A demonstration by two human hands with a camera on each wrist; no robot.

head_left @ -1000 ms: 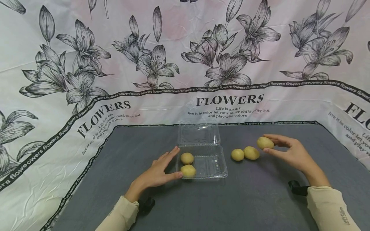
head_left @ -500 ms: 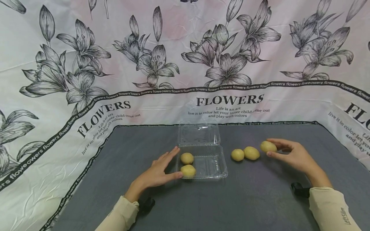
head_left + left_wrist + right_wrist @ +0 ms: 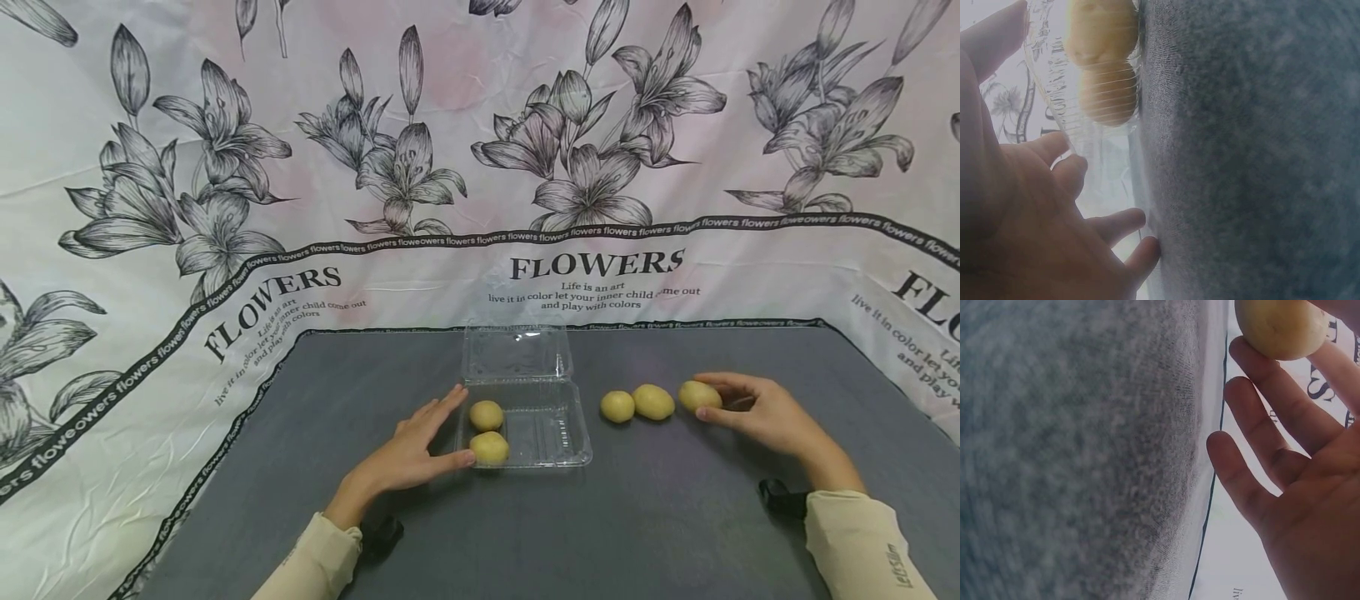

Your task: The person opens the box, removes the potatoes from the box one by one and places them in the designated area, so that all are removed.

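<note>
Right now, on my feed, the right hand (image 3: 757, 412) pinches a yellow potato (image 3: 699, 396) between thumb and fingers, to the right of the clear container (image 3: 531, 437) and well apart from it; whether that potato touches the dark table (image 3: 645, 533) I cannot tell; between it and the container I see an oval potato (image 3: 654, 402), then a rounder potato (image 3: 617, 407) nearer the container; the left hand (image 3: 408, 450) is released, fingers extended and spread along the container's left edge; inside the container, against its left side, I make out a rear potato (image 3: 486, 415) and a front potato (image 3: 490, 449), close together; the container's lid (image 3: 517, 354) leans up behind; beyond the container hangs a flower-printed cloth (image 3: 592, 183).
</note>
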